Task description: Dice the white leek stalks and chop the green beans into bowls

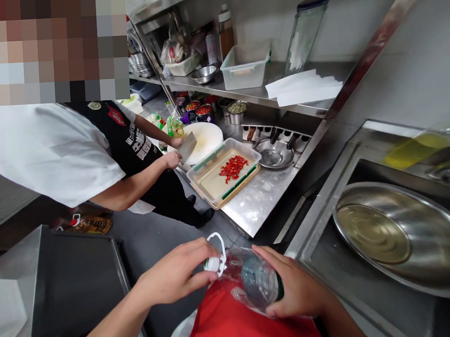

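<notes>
A clear plastic bottle (253,280) lies tilted in front of the red apron (236,324), its neck pointing left. My right hand (295,283) is wrapped round the bottle's body and base. The fingers of my left hand (188,271) pinch the white cap (212,264) at the neck. A white ring handle (222,246) stands up beside the cap. Whether the cap is still seated on the neck cannot be made out.
At the left a person in a black apron (133,138) holds a cleaver (188,149) over a round white board (210,135). A tray (210,182) holds cut red peppers (233,168). A large steel basin (436,243) sits in the sink at right. An oil bottle (94,224) stands low at left.
</notes>
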